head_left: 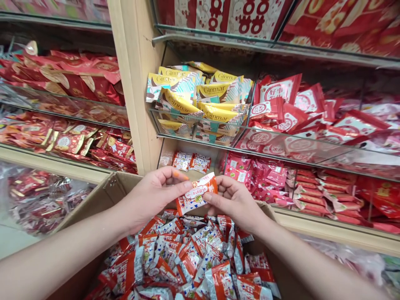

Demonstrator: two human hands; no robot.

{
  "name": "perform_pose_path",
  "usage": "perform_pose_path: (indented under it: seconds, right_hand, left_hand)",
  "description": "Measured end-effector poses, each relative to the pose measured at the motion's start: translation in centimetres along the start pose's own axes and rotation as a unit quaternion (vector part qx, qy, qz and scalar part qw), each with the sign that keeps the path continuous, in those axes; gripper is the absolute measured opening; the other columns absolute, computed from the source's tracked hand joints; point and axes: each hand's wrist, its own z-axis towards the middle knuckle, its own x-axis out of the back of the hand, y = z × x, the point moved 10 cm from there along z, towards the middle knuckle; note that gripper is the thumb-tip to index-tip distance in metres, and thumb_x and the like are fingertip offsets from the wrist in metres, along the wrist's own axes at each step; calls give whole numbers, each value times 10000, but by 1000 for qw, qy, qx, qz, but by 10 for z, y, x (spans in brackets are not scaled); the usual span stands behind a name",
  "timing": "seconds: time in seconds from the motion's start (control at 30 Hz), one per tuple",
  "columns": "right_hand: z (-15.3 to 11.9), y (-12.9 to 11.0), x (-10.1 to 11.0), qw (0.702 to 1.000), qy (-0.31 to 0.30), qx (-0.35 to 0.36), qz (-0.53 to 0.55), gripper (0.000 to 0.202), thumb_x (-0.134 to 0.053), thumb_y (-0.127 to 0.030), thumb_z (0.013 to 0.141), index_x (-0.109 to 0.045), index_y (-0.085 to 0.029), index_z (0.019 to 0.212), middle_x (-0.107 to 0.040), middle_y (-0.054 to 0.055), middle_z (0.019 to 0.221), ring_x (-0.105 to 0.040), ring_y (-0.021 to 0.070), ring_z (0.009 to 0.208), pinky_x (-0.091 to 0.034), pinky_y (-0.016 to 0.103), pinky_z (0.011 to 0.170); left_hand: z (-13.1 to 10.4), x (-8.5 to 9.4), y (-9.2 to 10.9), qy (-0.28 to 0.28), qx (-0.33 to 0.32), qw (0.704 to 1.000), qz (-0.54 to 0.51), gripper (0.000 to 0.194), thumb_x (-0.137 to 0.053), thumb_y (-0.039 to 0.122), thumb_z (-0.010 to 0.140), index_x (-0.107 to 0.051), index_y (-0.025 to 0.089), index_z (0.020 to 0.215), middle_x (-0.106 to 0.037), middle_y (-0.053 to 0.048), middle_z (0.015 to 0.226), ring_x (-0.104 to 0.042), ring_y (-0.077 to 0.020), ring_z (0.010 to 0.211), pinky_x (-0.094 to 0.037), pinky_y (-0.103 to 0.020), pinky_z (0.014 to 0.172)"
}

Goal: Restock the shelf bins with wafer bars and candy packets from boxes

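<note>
Between my two hands is a small red-and-white snack packet (pixel 195 196), held tilted with its printed face toward me. My left hand (pixel 161 191) pinches its left side, thumb on the front. On the right edge, my right hand (pixel 233 200) grips it with thumb in front and fingers curled behind. Right below them, an open cardboard box (pixel 117 187) holds a heap of matching packets (pixel 190 250). Just behind my hands, a low shelf compartment (pixel 168 146) has a few similar packets (pixel 192 161) lying toward its back.
Above that compartment, a clear-fronted shelf holds yellow Ginmar packets (pixel 215 89) beside red-and-white packets (pixel 281 100). Pink packets (pixel 265 175) fill the lower right. A wooden upright (pixel 131 83) divides off red packets (pixel 78 75) at left. Plastic bags of packets (pixel 46 200) lie low at left.
</note>
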Motion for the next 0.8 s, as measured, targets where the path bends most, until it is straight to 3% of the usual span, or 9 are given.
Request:
perform_pose_path:
  seconds: [0.1, 0.23, 0.33, 0.4, 0.47, 0.53, 0.6, 0.67, 0.8]
  right_hand:
    - [-1, 1, 1, 1000, 15, 3, -5, 270, -720, -278, 642, -520, -186, 799, -583, -30, 705, -558, 74, 551, -508, 193, 501]
    - [-1, 4, -9, 1000, -23, 1, 10, 315, -709, -302, 653, -509, -200, 874, -602, -18, 780, -589, 97, 626, -523, 248, 596]
    - [3, -12, 6, 988, 3, 59, -142, 216, -606, -330, 756, -520, -181, 887, -615, 23, 792, -594, 131, 661, -507, 281, 620]
    - [4, -42, 23, 926, 73, 164, -332, 169, -556, -294, 796, -523, -174, 911, -613, 56, 827, -586, 166, 735, -484, 307, 665]
    - [9, -61, 23, 820, 97, 230, -515, 138, -510, -229, 818, -529, -159, 936, -601, 87, 886, -565, 193, 826, -456, 323, 730]
    - [30, -53, 18, 732, 56, 189, -652, 136, -465, -169, 828, -531, -140, 943, -590, 109, 932, -554, 204, 883, -434, 323, 777]
    - [59, -29, 19, 672, -2, 82, -736, 166, -422, -133, 841, -527, -129, 970, -588, 122, 972, -557, 210, 925, -426, 312, 789]
    - [87, -9, 21, 637, -34, -6, -770, 218, -396, -123, 857, -512, -127, 1041, -589, 136, 1017, -557, 221, 968, -429, 318, 787]
    - [139, 26, 24, 629, -60, -102, -769, 223, -473, -218, 874, -538, -115, 1060, -593, 113, 1020, -580, 203, 915, -468, 352, 762]
  left_hand:
    - [-2, -14, -2, -62, 8, 996, 70, 248, -662, 280, 682, -580, 158, 882, -641, 24, 761, -569, -102, 670, -443, -229, 619]
    - [-3, -17, -5, -52, 17, 996, 66, 240, -592, 331, 729, -518, 153, 872, -614, 15, 775, -550, -99, 638, -434, -236, 598]
    - [-4, -21, -12, -82, 13, 986, 144, 282, -536, 343, 755, -485, 159, 963, -589, 11, 790, -540, -116, 652, -430, -254, 608]
    - [-7, -23, -21, -119, 17, 964, 236, 366, -519, 348, 756, -470, 179, 1076, -595, 9, 811, -542, -133, 658, -420, -266, 605]
    - [-14, -26, -28, -151, 12, 938, 312, 430, -522, 347, 744, -462, 224, 1152, -621, 7, 855, -559, -153, 683, -414, -275, 614]
    - [-22, -33, -31, -183, -4, 910, 372, 405, -537, 351, 725, -522, 260, 1119, -644, 2, 878, -577, -178, 731, -412, -280, 634]
    - [-29, -42, -33, -218, -14, 883, 416, 323, -556, 359, 706, -596, 275, 1016, -661, -2, 847, -589, -197, 746, -407, -274, 620]
    - [-36, -51, -36, -258, -15, 859, 441, 249, -560, 362, 704, -634, 275, 925, -673, -9, 824, -601, -203, 733, -402, -265, 590]
    - [-45, -61, -36, -305, -42, 824, 476, 218, -535, 326, 718, -649, 275, 896, -687, -19, 814, -612, -202, 701, -391, -259, 553]
